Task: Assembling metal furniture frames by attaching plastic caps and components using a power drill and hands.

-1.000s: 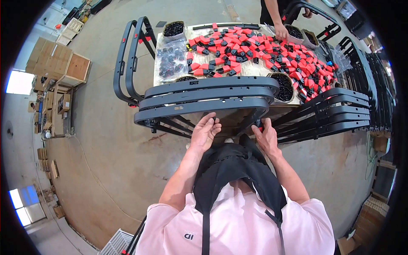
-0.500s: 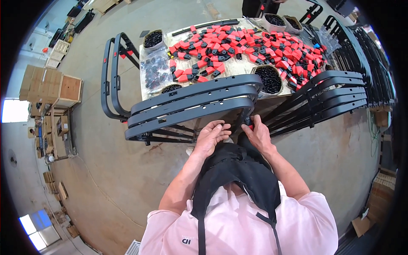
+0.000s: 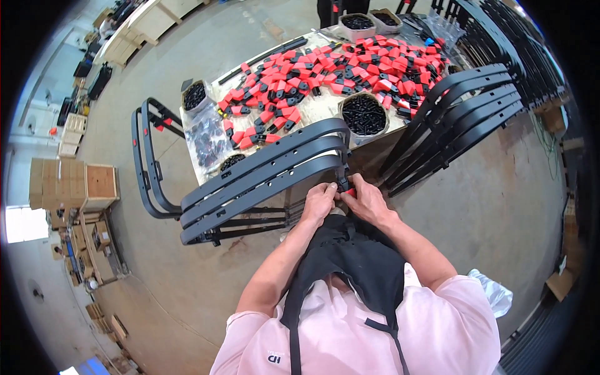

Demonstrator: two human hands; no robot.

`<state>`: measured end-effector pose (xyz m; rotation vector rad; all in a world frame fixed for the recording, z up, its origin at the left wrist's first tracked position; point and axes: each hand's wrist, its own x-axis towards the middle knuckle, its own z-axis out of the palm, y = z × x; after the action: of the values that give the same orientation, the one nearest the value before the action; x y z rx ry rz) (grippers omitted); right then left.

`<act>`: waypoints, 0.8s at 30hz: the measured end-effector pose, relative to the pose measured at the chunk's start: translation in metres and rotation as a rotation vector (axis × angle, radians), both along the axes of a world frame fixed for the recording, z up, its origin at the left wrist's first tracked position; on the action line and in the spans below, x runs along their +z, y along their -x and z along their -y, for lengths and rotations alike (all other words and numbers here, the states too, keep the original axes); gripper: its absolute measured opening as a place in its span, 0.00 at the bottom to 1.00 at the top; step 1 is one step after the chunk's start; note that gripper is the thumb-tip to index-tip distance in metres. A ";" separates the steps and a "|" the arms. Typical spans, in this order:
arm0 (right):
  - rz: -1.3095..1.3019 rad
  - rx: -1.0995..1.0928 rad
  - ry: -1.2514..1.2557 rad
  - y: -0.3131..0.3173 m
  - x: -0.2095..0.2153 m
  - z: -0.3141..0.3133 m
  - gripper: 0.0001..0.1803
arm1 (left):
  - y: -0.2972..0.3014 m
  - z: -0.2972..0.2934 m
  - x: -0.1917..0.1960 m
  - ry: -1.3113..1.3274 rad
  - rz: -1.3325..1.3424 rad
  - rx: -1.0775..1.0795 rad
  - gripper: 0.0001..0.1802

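Red clip (image 3: 352, 192) pinched between left hand (image 3: 320, 201) and right hand (image 3: 367, 203), right at the black curved frame's (image 3: 269, 172) end.

The scene is evenly and brightly lit, as if by diffuse overhead light; only soft, short shadows are cast on the concrete floor (image 3: 500, 206) beneath the black curved frames (image 3: 262, 181); a blown-out white patch is seen at the far left edge, where a window (image 3: 25, 224) is overexposed; strong fisheye bending is shown toward the rim, and a black vignette is left in all four corners; the centre is rendered sharp, while detail near the rim is smeared and compressed; no motion blur is noticed.
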<state>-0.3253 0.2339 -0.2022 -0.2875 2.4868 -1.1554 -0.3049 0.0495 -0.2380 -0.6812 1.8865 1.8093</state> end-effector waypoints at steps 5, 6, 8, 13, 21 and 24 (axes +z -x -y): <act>-0.089 -0.008 0.027 0.000 -0.007 0.000 0.24 | 0.009 0.003 -0.001 -0.029 -0.008 -0.031 0.17; -0.091 -0.020 0.030 0.001 -0.012 -0.001 0.24 | 0.012 0.003 0.000 0.009 -0.013 -0.052 0.17; -0.118 0.009 0.016 0.000 -0.019 -0.002 0.29 | 0.013 0.002 0.003 0.051 -0.019 -0.080 0.17; -0.150 0.007 0.046 -0.001 -0.016 -0.002 0.24 | 0.013 0.003 0.002 0.255 -0.057 -0.192 0.21; -0.120 0.019 0.062 -0.001 -0.013 -0.005 0.18 | 0.011 0.007 -0.004 0.274 -0.041 -0.267 0.25; -0.136 0.010 0.079 -0.001 -0.011 -0.004 0.17 | 0.011 0.006 -0.008 0.176 -0.037 -0.232 0.24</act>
<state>-0.3241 0.2376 -0.2129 -0.4128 2.5557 -1.2703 -0.3155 0.0430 -0.2457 -0.4666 2.0723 1.5352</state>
